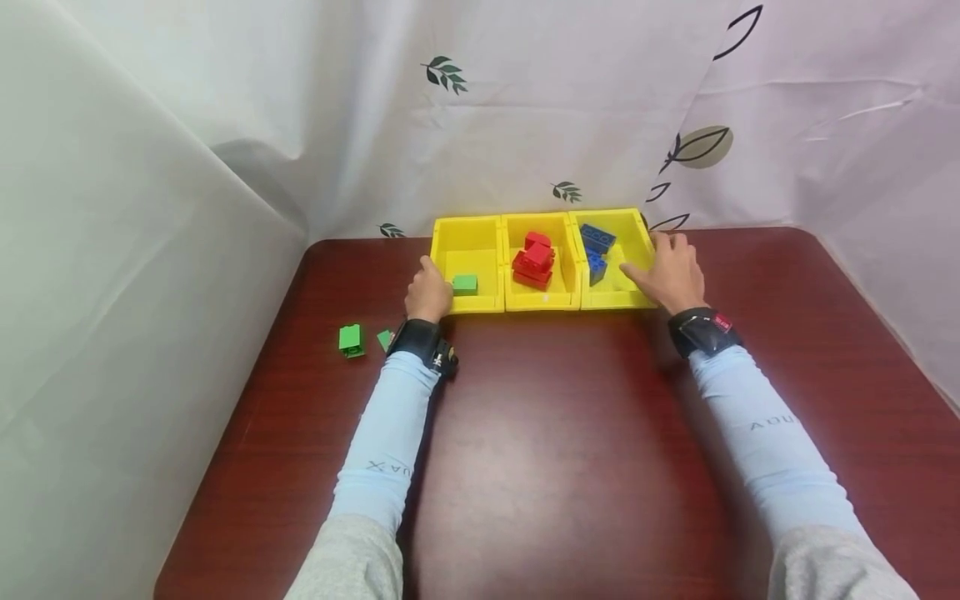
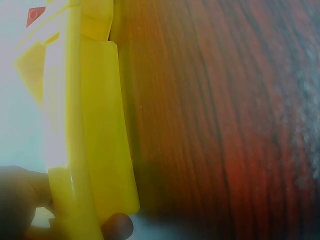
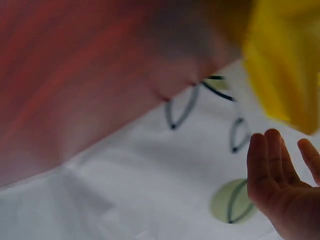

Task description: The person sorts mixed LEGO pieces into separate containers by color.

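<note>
Three yellow bins stand joined in a row at the back of the table. My left hand (image 1: 429,293) grips the left wall of the left bin (image 1: 476,305), thumb and fingers on either side of its rim in the left wrist view. Inside that bin lies a green brick (image 1: 465,285). Stacked red bricks (image 1: 534,260) fill part of the middle bin (image 1: 543,302); blue bricks (image 1: 597,240) lie in the right bin (image 1: 626,223). My right hand (image 1: 675,275) is at the right bin's outer side, its fingers extended and spread from the thumb, just off the yellow wall in the right wrist view.
On the table (image 1: 570,433), left of my left wrist, stands a green brick (image 1: 350,340). Another green piece (image 1: 385,338) is partly hidden behind that wrist. A white cloth (image 1: 360,100) with leaf prints hangs right behind the bins and along both sides.
</note>
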{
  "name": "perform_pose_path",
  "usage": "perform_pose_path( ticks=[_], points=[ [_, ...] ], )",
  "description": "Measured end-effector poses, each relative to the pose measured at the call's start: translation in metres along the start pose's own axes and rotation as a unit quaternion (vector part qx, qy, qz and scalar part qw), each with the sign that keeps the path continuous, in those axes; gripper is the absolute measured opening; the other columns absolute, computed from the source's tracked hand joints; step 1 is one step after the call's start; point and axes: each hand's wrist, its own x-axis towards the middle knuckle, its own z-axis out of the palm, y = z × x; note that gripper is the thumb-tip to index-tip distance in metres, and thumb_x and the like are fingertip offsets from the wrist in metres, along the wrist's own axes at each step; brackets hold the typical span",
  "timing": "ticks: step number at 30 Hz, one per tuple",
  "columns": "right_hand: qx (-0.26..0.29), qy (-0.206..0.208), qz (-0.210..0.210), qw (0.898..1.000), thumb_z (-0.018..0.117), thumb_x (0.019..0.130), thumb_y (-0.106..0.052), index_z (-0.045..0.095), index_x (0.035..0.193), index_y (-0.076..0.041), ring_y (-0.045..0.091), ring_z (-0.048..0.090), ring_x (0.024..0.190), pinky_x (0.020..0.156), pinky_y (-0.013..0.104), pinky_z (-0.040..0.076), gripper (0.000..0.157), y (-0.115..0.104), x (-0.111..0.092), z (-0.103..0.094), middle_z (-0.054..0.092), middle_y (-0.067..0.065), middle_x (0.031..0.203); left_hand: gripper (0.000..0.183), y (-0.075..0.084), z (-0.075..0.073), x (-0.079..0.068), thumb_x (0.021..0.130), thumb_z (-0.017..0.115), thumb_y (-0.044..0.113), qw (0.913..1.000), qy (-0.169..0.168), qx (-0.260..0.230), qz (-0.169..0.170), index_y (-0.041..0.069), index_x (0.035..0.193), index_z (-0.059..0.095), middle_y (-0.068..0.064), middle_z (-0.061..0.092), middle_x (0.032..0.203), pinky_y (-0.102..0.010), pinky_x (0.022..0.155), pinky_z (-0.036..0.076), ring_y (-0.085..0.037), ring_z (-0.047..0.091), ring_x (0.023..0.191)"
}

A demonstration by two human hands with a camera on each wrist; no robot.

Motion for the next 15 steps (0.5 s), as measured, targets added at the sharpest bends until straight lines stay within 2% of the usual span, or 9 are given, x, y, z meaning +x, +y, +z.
perform_pose_path(
  ticks=[4,7,13,15],
  points=[
    [0.006,-0.033,0.005,0.999,0.062,0.086,-0.058,0.017,0.156,-0.011,0.043,0.046,0.108,0.098,0.062,0.043,0.095,0.017,0.003,0.007,0.044,0.025,0.134,0.045,0.001,0.001,-0.002,0.096,0.057,0.016,1.0000,0.002,0.004,-0.002,0.008,0.133,0.033,-0.018,0.055,0.110,-0.049,0.093,0.050,-0.036,0.057,0.096],
    [0.009,-0.047,0.008,0.999,0.062,0.087,-0.056,0.016,0.156,-0.011,0.043,0.052,0.101,0.094,0.062,0.045,0.094,0.025,0.007,0.013,0.050,0.027,0.129,0.046,0.001,0.003,-0.002,0.096,0.057,0.017,1.0000,-0.001,0.007,-0.002,0.008,0.134,0.033,-0.018,0.055,0.111,-0.049,0.093,0.050,-0.036,0.058,0.097],
    [0.003,-0.030,0.032,0.999,0.052,0.096,-0.032,0.036,0.141,0.001,0.045,0.056,0.089,0.088,0.059,0.049,0.058,0.024,0.014,0.017,0.055,0.029,0.109,0.046,0.002,0.004,-0.001,0.096,0.057,0.016,1.0000,0.004,0.008,-0.003,0.007,0.134,0.033,-0.019,0.056,0.112,-0.049,0.093,0.051,-0.036,0.058,0.097],
    [0.003,-0.028,0.042,0.999,0.050,0.097,-0.029,0.039,0.136,0.003,0.045,0.056,0.088,0.088,0.058,0.050,0.052,0.022,0.015,0.018,0.055,0.028,0.106,0.045,0.002,0.004,0.000,0.096,0.057,0.016,0.9999,0.006,0.007,-0.004,0.007,0.134,0.033,-0.019,0.056,0.113,-0.049,0.093,0.050,-0.036,0.058,0.097]
  ],
)
